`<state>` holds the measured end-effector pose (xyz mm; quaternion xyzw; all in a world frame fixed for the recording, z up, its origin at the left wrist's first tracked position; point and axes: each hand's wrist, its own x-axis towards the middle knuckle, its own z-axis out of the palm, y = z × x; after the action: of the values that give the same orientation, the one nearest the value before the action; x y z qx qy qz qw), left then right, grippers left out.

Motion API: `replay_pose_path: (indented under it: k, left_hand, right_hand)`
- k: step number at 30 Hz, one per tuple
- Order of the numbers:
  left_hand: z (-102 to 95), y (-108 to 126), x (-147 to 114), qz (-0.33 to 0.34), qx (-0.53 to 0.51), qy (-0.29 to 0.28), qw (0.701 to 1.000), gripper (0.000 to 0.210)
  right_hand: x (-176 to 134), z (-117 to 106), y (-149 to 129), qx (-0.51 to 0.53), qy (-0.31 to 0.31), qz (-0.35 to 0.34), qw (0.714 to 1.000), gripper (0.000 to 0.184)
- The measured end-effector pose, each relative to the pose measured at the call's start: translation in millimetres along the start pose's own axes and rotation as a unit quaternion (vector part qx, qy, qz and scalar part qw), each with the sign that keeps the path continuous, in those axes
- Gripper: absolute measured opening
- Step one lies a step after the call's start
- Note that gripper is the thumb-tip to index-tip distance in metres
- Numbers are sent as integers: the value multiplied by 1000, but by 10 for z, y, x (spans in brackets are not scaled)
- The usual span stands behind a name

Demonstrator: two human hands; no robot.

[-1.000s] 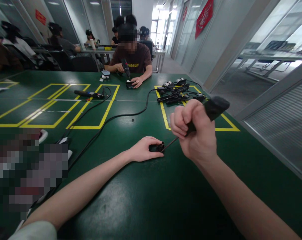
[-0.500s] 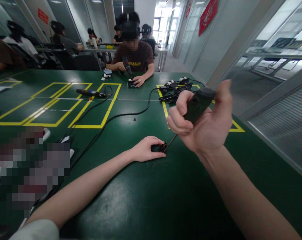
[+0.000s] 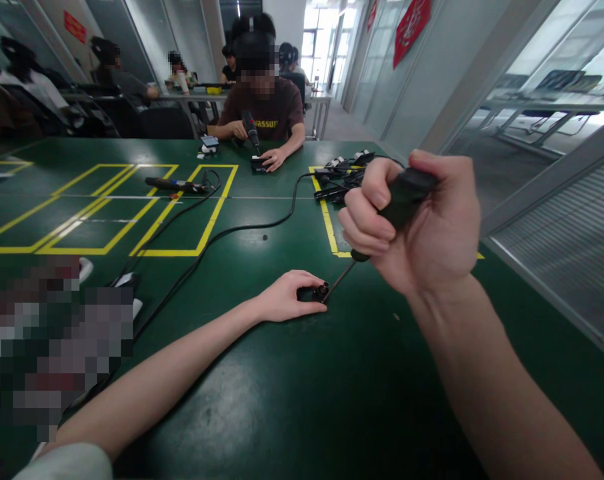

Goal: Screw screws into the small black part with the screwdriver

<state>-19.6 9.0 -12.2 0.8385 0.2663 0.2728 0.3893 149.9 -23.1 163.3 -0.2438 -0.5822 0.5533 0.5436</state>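
Observation:
My left hand (image 3: 291, 296) rests on the green table, thumb and fingers closed around a small black part (image 3: 312, 293) with a round metallic opening at its right end. My right hand (image 3: 417, 220) is wrapped round the dark handle of a screwdriver (image 3: 343, 276). Its thin shaft slants down to the left, and the tip meets the right end of the black part. Whether the tip sits in a screw is too small to tell.
Across the green table (image 3: 262, 413), a co-worker (image 3: 263, 110) holds a power driver (image 3: 251, 130) over a small black box (image 3: 260, 164). Black cables and plugs (image 3: 337, 177) lie in a heap at right. A corded tool (image 3: 175, 185) and a long cable (image 3: 232, 230) lie at left.
My right thumb has closed down onto the screwdriver handle, and my right hand has turned and shifted slightly right. My left hand keeps its hold on the black part.

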Motion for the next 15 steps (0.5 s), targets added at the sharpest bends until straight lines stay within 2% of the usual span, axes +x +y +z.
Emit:
replay_pose_path:
  k: [6,12,15]
  left_hand:
    - [-1,-19,-1,-6,8,0,1000,27]
    - [-7,-2,4,-4,2,-6,1000,25]
    - [1,-7,3,-6,1,-2,1000,26]
  right_hand:
    - [9,-63,113,61,-76,-19,995,62]
    - [19,-5,101,84,40,-43,995,47]
    - [12,-12,58,94,8,-32,995,53]
